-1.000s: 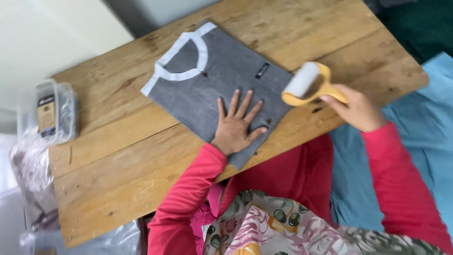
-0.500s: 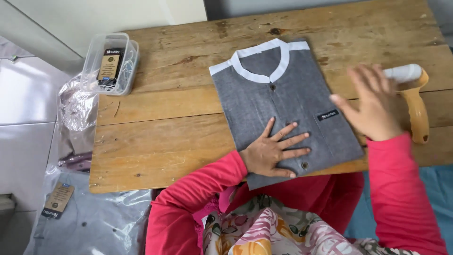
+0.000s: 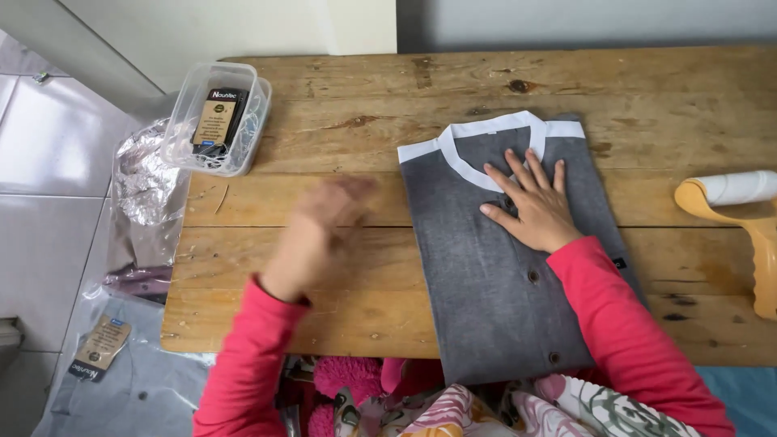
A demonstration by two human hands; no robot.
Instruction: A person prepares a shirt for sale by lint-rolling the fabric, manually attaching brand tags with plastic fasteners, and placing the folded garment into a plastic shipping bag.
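A folded grey shirt (image 3: 494, 275) with a white collar and dark buttons lies on the wooden table (image 3: 340, 267), its lower edge hanging over the near side. My right hand (image 3: 530, 202) rests flat on the shirt's upper part, fingers spread, just below the collar. My left hand (image 3: 317, 231) is blurred above the bare wood to the left of the shirt; nothing is in it and its fingers look loosely apart. A yellow-handled lint roller (image 3: 740, 218) with a white roll lies on the table at the far right, apart from both hands.
A clear plastic box (image 3: 217, 129) holding a dark label card and small items stands at the table's back left corner. Crumpled clear plastic bags (image 3: 146, 194) hang off the left edge. On the floor lies a packaged shirt (image 3: 121, 380). A wall runs behind.
My right hand let go of the lint roller, which now lies on the table, and moved onto the shirt's collar area. My left hand left the shirt and moved left over bare wood.
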